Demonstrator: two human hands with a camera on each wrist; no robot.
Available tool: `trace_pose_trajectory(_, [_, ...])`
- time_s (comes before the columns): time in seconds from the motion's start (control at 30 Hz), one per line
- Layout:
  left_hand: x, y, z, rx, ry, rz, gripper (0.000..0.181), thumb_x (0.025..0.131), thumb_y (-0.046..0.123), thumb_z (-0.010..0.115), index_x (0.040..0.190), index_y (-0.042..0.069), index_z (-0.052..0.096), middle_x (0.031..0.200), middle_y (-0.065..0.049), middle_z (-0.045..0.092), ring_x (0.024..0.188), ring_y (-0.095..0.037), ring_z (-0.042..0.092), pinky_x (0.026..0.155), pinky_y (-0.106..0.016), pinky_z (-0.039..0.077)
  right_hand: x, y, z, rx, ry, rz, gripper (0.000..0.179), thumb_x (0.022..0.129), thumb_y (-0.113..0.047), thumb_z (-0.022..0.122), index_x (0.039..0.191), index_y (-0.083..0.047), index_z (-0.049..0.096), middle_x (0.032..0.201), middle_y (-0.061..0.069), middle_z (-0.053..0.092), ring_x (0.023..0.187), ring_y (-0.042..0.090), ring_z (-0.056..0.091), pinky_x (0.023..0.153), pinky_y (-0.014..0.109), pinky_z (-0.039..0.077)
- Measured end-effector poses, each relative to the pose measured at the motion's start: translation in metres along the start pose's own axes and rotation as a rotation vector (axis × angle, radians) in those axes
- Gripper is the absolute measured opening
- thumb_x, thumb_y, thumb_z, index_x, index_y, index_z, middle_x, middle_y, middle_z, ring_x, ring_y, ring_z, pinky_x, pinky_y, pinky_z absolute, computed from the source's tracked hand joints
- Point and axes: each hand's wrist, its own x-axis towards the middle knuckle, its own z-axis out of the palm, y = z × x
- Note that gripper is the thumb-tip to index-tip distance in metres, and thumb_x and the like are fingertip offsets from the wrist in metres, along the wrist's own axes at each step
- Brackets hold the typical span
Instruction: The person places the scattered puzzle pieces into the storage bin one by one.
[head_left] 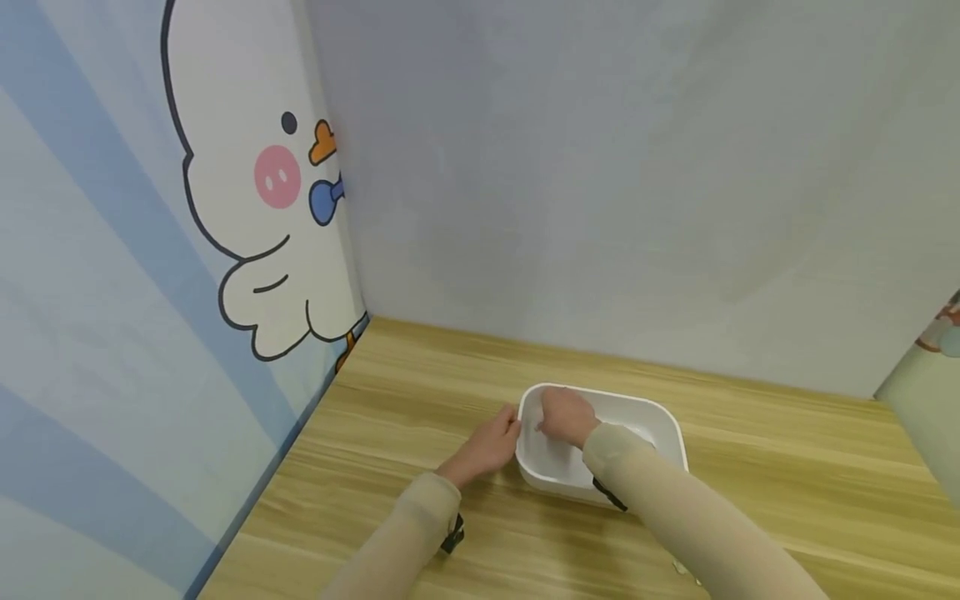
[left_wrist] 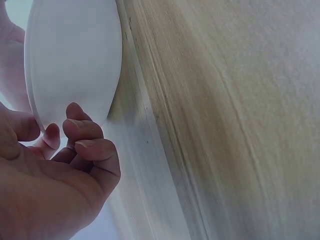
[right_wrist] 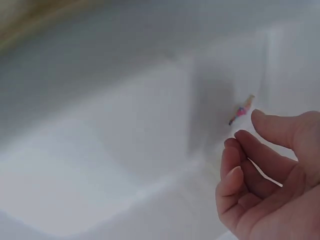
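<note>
A white plastic basin (head_left: 555,486) with rounded corners sits on the wooden table. My left hand (head_left: 491,442) is at its left end, pinching the rim between thumb and forefinger, as the left wrist view shows; the other fingers curl loosely by the outer wall (left_wrist: 75,60). Inside the basin is my right hand (head_left: 566,414), over the left part of the floor. Its fingers (right_wrist: 232,182) are loosely bent, with a gap between thumb and forefinger. Just beyond those fingertips lies a small thin multicoloured piece (right_wrist: 242,110), pink, blue and tan, against the white plastic.
The wooden table (head_left: 787,483) runs back to a plain grey wall (head_left: 600,167). On the left stands a blue striped panel (head_left: 97,292) with a cartoon bird. Small pale bits (head_left: 679,567) lie on the table beside the right sleeve.
</note>
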Motion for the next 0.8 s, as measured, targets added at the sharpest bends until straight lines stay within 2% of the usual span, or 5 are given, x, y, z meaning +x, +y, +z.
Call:
trace_pose_trajectory(0.1, [-0.001, 0.003, 0.000, -0.011, -0.009, -0.009, 0.022, 0.102, 0.023, 0.033, 0.109, 0.008, 0.047, 0.079, -0.005, 0.053, 0.065, -0.017, 0.047, 0.055, -0.029, 0.040, -0.003, 0.000, -0.009, 0.006, 0.005, 0.005, 0.028, 0.078, -0.024, 0.075, 0.087, -0.003, 0.058, 0.077, 0.009, 0.060, 0.067, 0.020, 0.055, 0.061, 0.035, 0.048])
trace_pose_trajectory(0.3, [-0.002, 0.003, 0.001, -0.013, -0.020, -0.019, 0.025, 0.102, 0.025, 0.032, 0.114, 0.008, 0.047, 0.081, -0.005, 0.052, 0.066, -0.017, 0.048, 0.055, -0.029, 0.041, -0.013, -0.003, -0.029, 0.026, 0.013, 0.034, 0.023, 0.085, -0.024, 0.067, 0.084, -0.003, 0.057, 0.072, 0.007, 0.055, 0.063, 0.020, 0.052, 0.055, 0.032, 0.042])
trace_pose_trajectory(0.53, [0.000, 0.000, 0.006, 0.009, -0.004, -0.034, 0.025, 0.102, 0.025, 0.032, 0.112, 0.008, 0.047, 0.080, -0.005, 0.053, 0.066, -0.017, 0.048, 0.056, -0.030, 0.041, -0.021, 0.004, -0.037, 0.035, 0.013, 0.053, 0.025, 0.086, -0.027, 0.066, 0.089, -0.003, 0.057, 0.075, 0.007, 0.056, 0.067, 0.020, 0.053, 0.059, 0.034, 0.045])
trace_pose_trajectory(0.7, [0.000, 0.001, 0.007, 0.005, 0.003, -0.052, 0.025, 0.102, 0.024, 0.032, 0.112, 0.007, 0.047, 0.081, -0.006, 0.053, 0.067, -0.018, 0.049, 0.057, -0.030, 0.041, -0.028, 0.012, -0.043, 0.037, 0.019, 0.060, 0.026, 0.086, -0.029, 0.066, 0.087, -0.004, 0.058, 0.075, 0.006, 0.057, 0.066, 0.020, 0.054, 0.059, 0.034, 0.046])
trace_pose_trajectory(0.8, [0.000, 0.002, 0.008, 0.012, 0.013, -0.057, 0.023, 0.101, 0.024, 0.032, 0.109, 0.009, 0.047, 0.081, -0.007, 0.054, 0.067, -0.019, 0.049, 0.056, -0.030, 0.042, -0.034, 0.017, -0.049, 0.056, 0.019, 0.061, 0.026, 0.087, -0.030, 0.066, 0.079, -0.006, 0.058, 0.068, 0.005, 0.057, 0.061, 0.018, 0.053, 0.055, 0.032, 0.044])
